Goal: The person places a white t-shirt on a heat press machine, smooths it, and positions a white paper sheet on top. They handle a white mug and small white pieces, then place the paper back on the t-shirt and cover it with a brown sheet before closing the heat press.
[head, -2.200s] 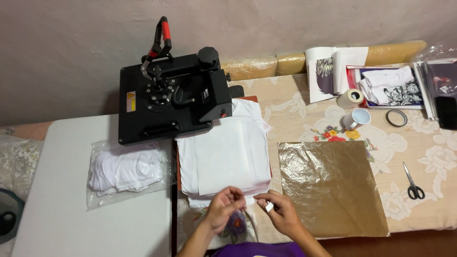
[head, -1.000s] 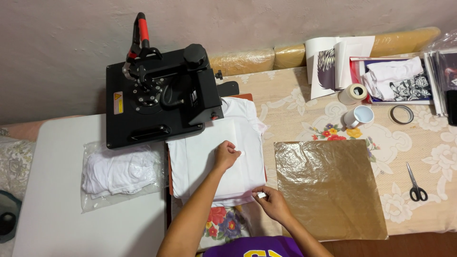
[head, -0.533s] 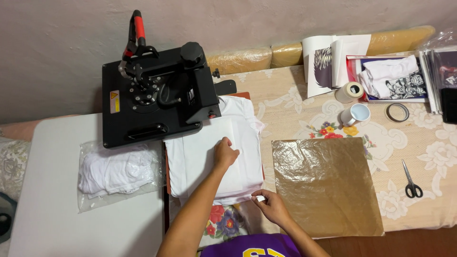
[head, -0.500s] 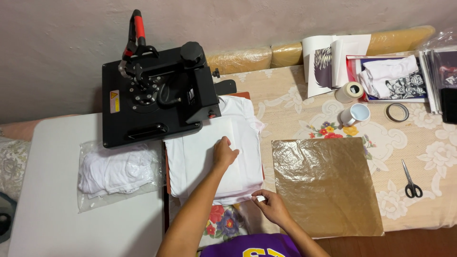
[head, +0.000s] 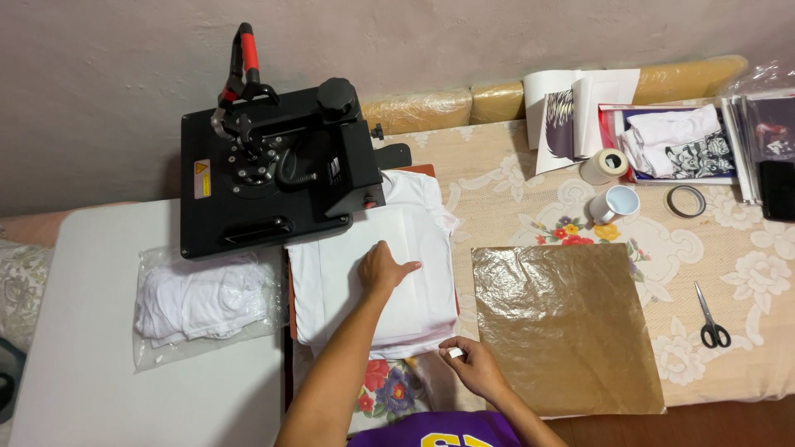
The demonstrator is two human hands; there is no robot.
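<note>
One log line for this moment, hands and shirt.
left hand: flat on paper over shirt | right hand: pinching small white piece at shirt hem | press: swung aside

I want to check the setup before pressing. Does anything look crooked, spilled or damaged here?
Nothing looks spilled or damaged. The white shirt lies flat on the press platen under a white sheet, which the left hand presses. The brown sheet beside it is wrinkled. The right hand pinches a small white piece.
</note>
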